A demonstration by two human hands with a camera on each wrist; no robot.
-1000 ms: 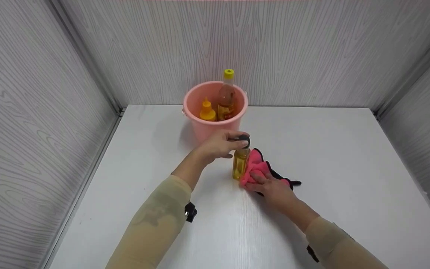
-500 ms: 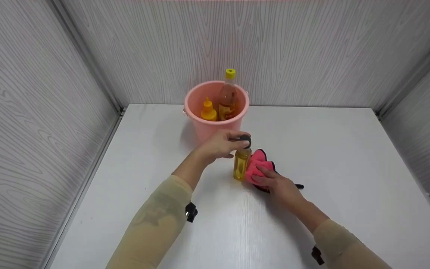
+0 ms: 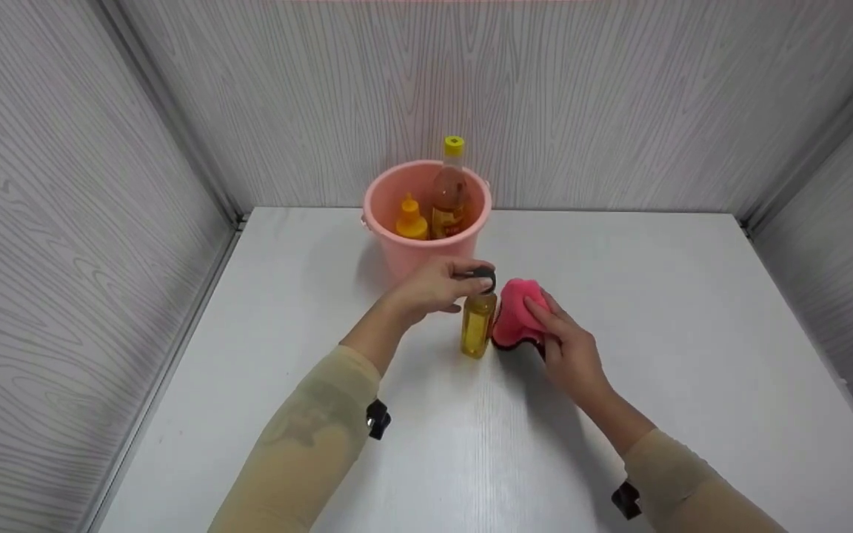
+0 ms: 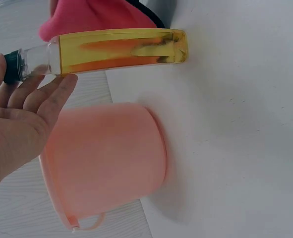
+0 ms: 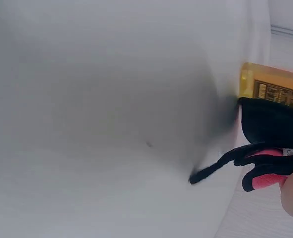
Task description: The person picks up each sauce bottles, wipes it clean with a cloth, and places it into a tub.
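White tabletop; pink bucket far centre. Oil bottle upright near bucket, left hand grip clamped on dark cap. Right hand grip clutches pink cloth against bottle's right side. Risk: hard sideways wipe tips bottle.

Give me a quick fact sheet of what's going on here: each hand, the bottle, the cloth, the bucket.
Left hand: holds the dark cap of the small bottle
Small bottle: upright on the white table, yellow liquid inside
Right hand: presses the pink cloth against the bottle's side
Pink cloth: bunched, black edging, right of the bottle
Pink bucket: behind the hands, holding a tall yellow-capped bottle and a short yellow bottle
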